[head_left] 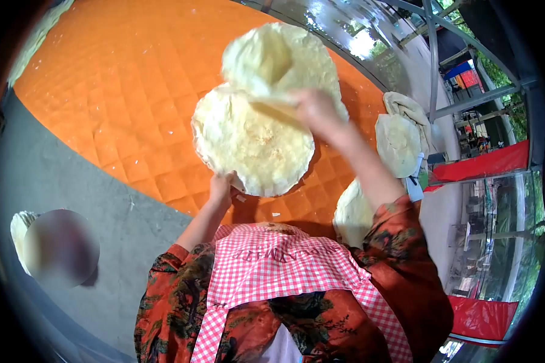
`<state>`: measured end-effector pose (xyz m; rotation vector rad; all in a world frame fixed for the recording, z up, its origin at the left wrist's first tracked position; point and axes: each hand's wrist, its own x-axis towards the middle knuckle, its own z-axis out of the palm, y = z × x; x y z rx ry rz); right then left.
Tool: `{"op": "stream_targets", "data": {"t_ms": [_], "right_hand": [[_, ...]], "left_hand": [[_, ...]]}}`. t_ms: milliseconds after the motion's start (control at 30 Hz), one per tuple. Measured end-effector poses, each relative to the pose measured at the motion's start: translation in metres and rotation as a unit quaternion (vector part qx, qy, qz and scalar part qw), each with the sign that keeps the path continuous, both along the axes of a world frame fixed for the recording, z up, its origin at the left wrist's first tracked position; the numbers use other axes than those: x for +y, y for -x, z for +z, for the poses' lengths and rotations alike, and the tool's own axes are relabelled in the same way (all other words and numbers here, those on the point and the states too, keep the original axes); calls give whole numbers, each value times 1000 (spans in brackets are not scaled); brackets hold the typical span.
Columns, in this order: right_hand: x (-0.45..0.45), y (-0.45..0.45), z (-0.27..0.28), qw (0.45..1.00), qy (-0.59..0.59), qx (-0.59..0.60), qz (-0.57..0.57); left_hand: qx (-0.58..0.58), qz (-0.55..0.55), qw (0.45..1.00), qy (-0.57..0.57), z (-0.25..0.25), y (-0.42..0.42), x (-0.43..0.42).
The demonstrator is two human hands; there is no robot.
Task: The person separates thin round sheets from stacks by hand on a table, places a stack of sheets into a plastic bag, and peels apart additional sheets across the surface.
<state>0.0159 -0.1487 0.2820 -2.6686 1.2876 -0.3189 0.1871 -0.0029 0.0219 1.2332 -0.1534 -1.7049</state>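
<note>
A round, pale flatbread [254,142] with light brown spots lies on the orange cover in front of me. My left hand [223,184] grips its near left edge, fingers closed around the rim. My right hand [318,112], smeared by motion, is closed at the edge of a thin, pale flatbread [254,60] that is raised and curled above the far side. Under and behind it spreads another broad flatbread [315,66], overlapping the front one. How the right fingers sit on the raised sheet is blurred.
The orange quilted cover [121,91] carries small crumbs. Further flatbreads lie at right, one [398,142] by a folded cloth [409,109] and one [353,215] beside my right arm. At lower left, a person [63,248] is on the grey floor [121,242].
</note>
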Motion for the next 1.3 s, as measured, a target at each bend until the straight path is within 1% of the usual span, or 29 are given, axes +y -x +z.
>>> {"op": "stream_targets", "data": {"t_ms": [33, 100, 167, 200, 233, 267, 300, 333, 367, 400, 433, 533, 567, 600, 633, 667, 700, 733, 767, 800, 833, 867, 900, 967, 1000, 1033, 1100, 1200, 1300], "right_hand": [[6, 6, -46, 1000, -11, -14, 23], [0, 4, -97, 987, -136, 83, -34], [-60, 20, -126, 953, -245, -139, -110], [-68, 15, -47, 964, -245, 22, -97], [-116, 36, -39, 956, -261, -90, -102], [-129, 39, 5, 968, -193, -129, -99], [-136, 37, 66, 983, -151, -41, -97], [-193, 63, 78, 992, -86, -62, -67], [-186, 56, 131, 998, 19, 40, -51], [-177, 51, 169, 997, 35, 45, -59], [-169, 47, 190, 995, 51, 49, -66], [-150, 45, 184, 999, 45, 4, -8], [-105, 28, 167, 996, 75, -19, -49], [-98, 30, 125, 984, 160, -78, 3], [-82, 33, 92, 991, 116, -51, -35], [-64, 39, 50, 992, 120, -47, 1], [-10, 12, 36, 997, 39, -51, -41], [0, 17, -28, 992, -40, -115, -21], [28, 7, -69, 999, -19, -31, -36], [50, 4, -127, 999, -34, 7, -36], [77, -6, -158, 995, -86, 18, -43], [95, -6, -193, 998, -34, 44, -2], [106, -12, -199, 997, 17, 69, 40], [92, -8, -202, 994, -99, 55, -6], [88, -7, -192, 985, -161, 47, -32], [83, -2, -181, 996, -77, 32, 12], [91, -7, -165, 998, -12, 60, 22], [114, -17, -191, 990, -9, 136, 47], [125, -21, -208, 994, -13, 110, 19]], "left_hand": [[1, 1, 1000, 0, -1, 2, 4], [1, 7, 1000, 11, 1, 2, 0], [-10, 1, 1000, -1, 4, 3, 3], [-16, -3, 1000, -5, 6, 3, 2], [-21, -5, 1000, -6, 8, 4, -1], [-28, 6, 1000, -6, 8, 6, -2], [-34, 17, 999, -7, 6, 8, -2], [-39, 30, 999, -7, 6, 9, -3], [-38, 25, 999, -1, 7, 9, -4], [-37, 20, 999, 3, 8, 8, -3], [-35, 16, 999, 7, 8, 8, -3], [-18, 14, 999, 31, -3, 6, -2], [-12, 16, 999, 36, -3, 6, -2], [-2, 7, 999, 36, -1, 5, -2], [6, -5, 999, 34, 2, 2, -1], [15, -16, 999, 31, 3, -1, 1], [16, -15, 999, 25, 1, -1, 3], [18, -13, 999, 24, 0, -1, 3], [20, -10, 999, 24, 0, -1, 1], [30, -16, 999, 33, -3, -2, 0], [38, -23, 998, 40, -7, -3, 1], [45, -34, 997, 46, -9, -5, 3], [50, -41, 997, 47, -6, -6, 4], [63, -49, 996, 49, 0, -8, 4], [84, -47, 993, 69, -27, -8, 5], [73, -44, 995, 60, -20, -6, 9], [52, -29, 997, 54, -5, -3, 6], [44, -95, 993, 50, -2, -10, 6], [236, -7, 968, 82, -8, -14, 15]]}}
